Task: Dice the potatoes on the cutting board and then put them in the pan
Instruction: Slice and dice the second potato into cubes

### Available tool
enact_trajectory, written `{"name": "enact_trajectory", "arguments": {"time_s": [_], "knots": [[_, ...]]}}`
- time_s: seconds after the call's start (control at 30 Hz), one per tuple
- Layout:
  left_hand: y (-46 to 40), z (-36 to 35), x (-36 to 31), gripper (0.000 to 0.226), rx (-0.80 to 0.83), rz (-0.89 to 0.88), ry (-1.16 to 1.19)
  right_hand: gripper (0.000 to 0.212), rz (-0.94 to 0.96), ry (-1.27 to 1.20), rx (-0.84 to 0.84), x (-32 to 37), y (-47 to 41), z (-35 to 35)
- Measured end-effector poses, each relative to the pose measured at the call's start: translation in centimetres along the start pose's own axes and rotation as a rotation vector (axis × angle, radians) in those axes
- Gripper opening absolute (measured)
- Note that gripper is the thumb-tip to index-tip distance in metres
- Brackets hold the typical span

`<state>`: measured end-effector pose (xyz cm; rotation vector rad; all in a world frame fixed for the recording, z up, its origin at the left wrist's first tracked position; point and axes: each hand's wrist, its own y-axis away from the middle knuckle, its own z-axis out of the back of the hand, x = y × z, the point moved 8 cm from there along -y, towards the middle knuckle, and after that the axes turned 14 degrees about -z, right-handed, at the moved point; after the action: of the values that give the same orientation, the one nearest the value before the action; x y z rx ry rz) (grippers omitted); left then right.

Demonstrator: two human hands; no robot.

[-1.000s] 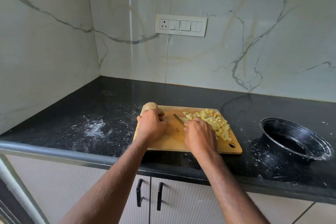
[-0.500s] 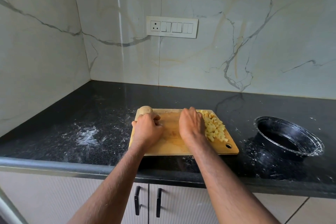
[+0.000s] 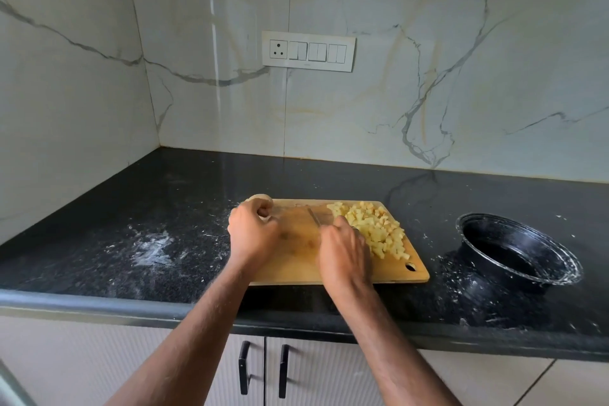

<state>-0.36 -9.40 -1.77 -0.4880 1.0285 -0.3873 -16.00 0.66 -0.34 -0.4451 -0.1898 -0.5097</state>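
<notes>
A wooden cutting board (image 3: pixel 296 254) lies on the black counter. A heap of yellow potato dice (image 3: pixel 372 227) covers its right half. My left hand (image 3: pixel 253 234) curls around a whole pale potato (image 3: pixel 260 199) at the board's far left corner. My right hand (image 3: pixel 346 257) grips a knife (image 3: pixel 314 216), whose blade points away from me over the bare middle of the board, just left of the dice. The handle is hidden in my fist. An empty black pan (image 3: pixel 517 247) stands on the counter to the right of the board.
The black counter (image 3: pixel 164 208) carries white powdery smears left of the board and around the pan. Marble walls meet in a corner at the back left, with a switch panel (image 3: pixel 308 51) above. Cabinet doors with black handles (image 3: pixel 263 369) sit below the counter edge.
My right hand swept right against the dice pile and has come back toward me with the knife blade showing again. My left hand has stayed on the whole potato.
</notes>
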Motion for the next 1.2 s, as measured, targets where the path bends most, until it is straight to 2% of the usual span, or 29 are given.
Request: {"name": "enact_trajectory", "arguments": {"time_s": [0.13,0.23,0.3,0.4,0.5,0.57,0.63,0.7,0.83,1.03,1.2], "knots": [[-0.5,0.5,1.1,0.055,-0.015,0.078,-0.025,0.018,-0.062,-0.007,-0.066,-3.6,-0.9,0.9],[-1.6,-0.1,1.8,0.076,0.068,0.090,-0.111,0.019,-0.055,-0.035,-0.098,-4.3,-1.2,1.0],[-2.4,-0.6,2.3,0.082,0.133,0.081,-0.197,0.019,-0.049,-0.045,-0.097,-4.3,-1.1,0.8],[-3.1,-0.9,2.8,0.069,0.174,0.062,-0.334,0.017,-0.060,-0.070,-0.097,-4.4,-1.2,0.5],[-3.5,-1.0,1.3,0.056,0.163,-0.070,-0.448,0.012,-0.054,-0.092,-0.105,-4.3,-1.2,0.5],[-3.0,-2.0,-0.4,0.057,0.187,-0.216,-0.292,0.011,-0.046,-0.122,-0.107,-4.2,-1.1,0.6],[-1.6,-3.1,-2.2,0.063,0.285,-0.333,-0.151,0.012,-0.026,-0.163,-0.118,-4.2,-1.0,0.6],[-0.6,-3.9,-2.9,0.070,0.374,-0.407,-0.156,0.013,-0.008,-0.195,-0.132,-4.2,-0.8,0.7],[-0.1,-3.9,-3.2,0.076,0.424,-0.426,-0.102,0.011,0.015,-0.257,-0.124,-4.3,-0.6,0.7],[-0.1,-3.6,-3.7,0.047,0.370,-0.419,-0.079,0.016,0.030,-0.306,-0.083,-4.3,-0.7,0.3],[-0.1,-3.9,-4.3,0.041,0.382,-0.428,-0.137,0.018,0.037,-0.307,-0.056,-4.4,-0.9,0.2]]}}
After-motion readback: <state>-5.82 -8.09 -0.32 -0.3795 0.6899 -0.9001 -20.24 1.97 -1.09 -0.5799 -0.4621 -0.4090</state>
